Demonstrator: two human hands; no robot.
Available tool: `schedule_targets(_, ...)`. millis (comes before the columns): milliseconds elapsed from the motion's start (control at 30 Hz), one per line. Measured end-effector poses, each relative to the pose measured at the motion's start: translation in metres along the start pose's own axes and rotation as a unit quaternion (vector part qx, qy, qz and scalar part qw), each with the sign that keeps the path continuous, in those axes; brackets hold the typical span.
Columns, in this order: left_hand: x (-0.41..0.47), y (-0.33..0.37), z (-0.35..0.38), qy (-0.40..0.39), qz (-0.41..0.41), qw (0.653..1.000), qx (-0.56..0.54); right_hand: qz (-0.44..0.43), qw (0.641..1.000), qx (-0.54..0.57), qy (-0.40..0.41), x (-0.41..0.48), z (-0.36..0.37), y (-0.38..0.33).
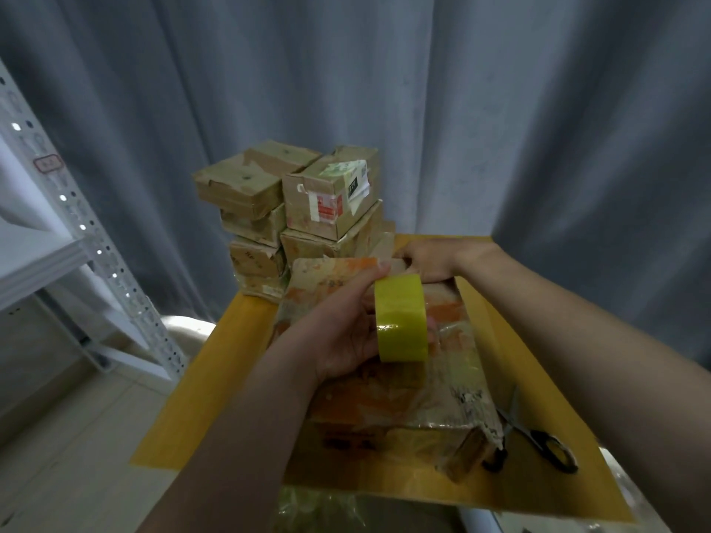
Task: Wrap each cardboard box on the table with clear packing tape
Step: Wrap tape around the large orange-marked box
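Note:
A large worn cardboard box (pixel 388 394) with orange print lies on the yellow table (pixel 215 378) in front of me. My left hand (pixel 342 332) grips a yellowish roll of packing tape (pixel 402 319) upright over the box's top. At the box's far edge, my right hand (pixel 427 261) presses down with its fingers curled over that edge; whether it pinches the tape end I cannot tell. Several smaller cardboard boxes (pixel 292 201) are stacked at the back of the table.
Black-handled scissors (pixel 538 436) lie on the table to the right of the big box. A white metal shelf rack (pixel 69 232) stands at the left. Grey curtains (pixel 500 109) hang behind. Crumpled clear plastic (pixel 307 505) shows at the table's near edge.

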State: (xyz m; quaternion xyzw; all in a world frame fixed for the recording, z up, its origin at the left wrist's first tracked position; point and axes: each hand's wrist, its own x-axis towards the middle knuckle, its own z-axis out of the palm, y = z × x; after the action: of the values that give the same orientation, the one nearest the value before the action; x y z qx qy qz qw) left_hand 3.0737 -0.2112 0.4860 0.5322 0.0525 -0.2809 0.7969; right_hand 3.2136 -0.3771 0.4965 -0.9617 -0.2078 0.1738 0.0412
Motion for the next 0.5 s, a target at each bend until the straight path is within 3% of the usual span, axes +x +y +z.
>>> schedule_targets(133, 0.002, -0.001, 0.001, 0.011, 0.007, 1.000, 0.017, 0.012, 0.997, -0.081, 0.014, -0.018, 0.008, -0.005)
schedule_targets(500, -0.005, -0.003, 0.013, 0.088, 0.069, 0.990, 0.082, 0.022, 0.999, -0.030, 0.024, -0.016, 0.033, 0.000)
